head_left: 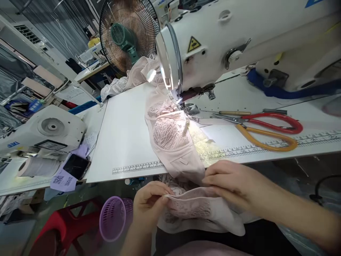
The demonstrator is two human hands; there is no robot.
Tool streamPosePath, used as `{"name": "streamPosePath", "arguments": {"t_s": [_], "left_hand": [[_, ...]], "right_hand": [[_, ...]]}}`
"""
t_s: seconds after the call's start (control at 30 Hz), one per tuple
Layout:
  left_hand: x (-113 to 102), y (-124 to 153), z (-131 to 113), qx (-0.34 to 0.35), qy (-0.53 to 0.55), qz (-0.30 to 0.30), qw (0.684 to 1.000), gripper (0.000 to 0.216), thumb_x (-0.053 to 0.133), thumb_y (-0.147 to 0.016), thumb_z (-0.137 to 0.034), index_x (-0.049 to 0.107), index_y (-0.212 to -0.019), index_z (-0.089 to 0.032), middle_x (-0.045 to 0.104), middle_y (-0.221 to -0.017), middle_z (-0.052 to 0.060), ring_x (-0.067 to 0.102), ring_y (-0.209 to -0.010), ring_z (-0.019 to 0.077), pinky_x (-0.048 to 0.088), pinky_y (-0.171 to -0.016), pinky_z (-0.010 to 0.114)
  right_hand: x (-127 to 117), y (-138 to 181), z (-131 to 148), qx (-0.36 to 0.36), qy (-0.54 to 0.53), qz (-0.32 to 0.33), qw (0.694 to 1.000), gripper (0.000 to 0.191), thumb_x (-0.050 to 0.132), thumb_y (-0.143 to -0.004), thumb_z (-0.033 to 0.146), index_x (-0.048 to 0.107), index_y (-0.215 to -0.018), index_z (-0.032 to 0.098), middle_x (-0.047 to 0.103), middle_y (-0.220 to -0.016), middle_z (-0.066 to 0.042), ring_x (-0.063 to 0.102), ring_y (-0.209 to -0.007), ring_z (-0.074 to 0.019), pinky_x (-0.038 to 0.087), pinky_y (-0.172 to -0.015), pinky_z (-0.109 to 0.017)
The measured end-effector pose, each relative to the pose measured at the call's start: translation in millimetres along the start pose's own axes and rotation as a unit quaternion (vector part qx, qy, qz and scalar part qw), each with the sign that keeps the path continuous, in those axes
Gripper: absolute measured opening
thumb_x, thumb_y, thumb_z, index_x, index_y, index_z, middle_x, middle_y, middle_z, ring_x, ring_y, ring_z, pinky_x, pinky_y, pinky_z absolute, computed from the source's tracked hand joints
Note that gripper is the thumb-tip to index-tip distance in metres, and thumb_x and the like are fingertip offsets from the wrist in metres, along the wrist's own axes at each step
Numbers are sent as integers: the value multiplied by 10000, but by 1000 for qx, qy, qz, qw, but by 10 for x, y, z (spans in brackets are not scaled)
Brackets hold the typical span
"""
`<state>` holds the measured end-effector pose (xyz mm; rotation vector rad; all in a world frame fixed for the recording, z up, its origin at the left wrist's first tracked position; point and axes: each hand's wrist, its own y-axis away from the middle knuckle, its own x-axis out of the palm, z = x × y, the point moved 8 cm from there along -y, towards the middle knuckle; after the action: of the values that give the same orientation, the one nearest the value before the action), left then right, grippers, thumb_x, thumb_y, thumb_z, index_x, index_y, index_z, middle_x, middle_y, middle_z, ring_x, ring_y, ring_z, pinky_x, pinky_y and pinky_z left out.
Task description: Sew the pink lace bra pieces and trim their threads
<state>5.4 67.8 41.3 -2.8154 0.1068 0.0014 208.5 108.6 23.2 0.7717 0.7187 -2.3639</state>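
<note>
Bra (191, 209) is hanging at six o'clock, with your left hand (151, 204) and right hand (229, 181) pinching its edge between closed fingertips. Your right hand is working close to the second bra (170, 133), draping off the counter (121, 137) at twelve o'clock; snagging it could be skewing it beneath the sewing machine (210, 42).

The left hand (146, 206) is upright above a bare wrist (134, 236), thumb (161, 204) and forefinger (158, 188) pinched together. The right hand (234, 181) extends from a bare forearm (290, 211) slanting in from the lower right, its fingers (217, 169) bent and pointing left.
</note>
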Motion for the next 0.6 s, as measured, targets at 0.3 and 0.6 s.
{"name": "streamPosePath", "arguments": {"t_s": [0.3,0.6], "left_hand": [[18,44,-16,5,-13,3,1000,108,647,-845,-124,721,-876,-195,716,-800,47,684,-717,152,579,-628,242],[-33,121,8,-5,-49,22,999,94,614,-857,-121,674,-867,-193,689,-802,42,654,-725,147,547,-626,235]], "right_hand": [[273,-7,89,21,-61,99,993,282,394,-955,211,619,-786,201,625,-791,-56,577,-751,-189,474,-622,-300],[366,41,134,23,-8,107,994,251,395,-926,191,599,-779,195,629,-752,-54,580,-708,-199,466,-607,-310]]}}
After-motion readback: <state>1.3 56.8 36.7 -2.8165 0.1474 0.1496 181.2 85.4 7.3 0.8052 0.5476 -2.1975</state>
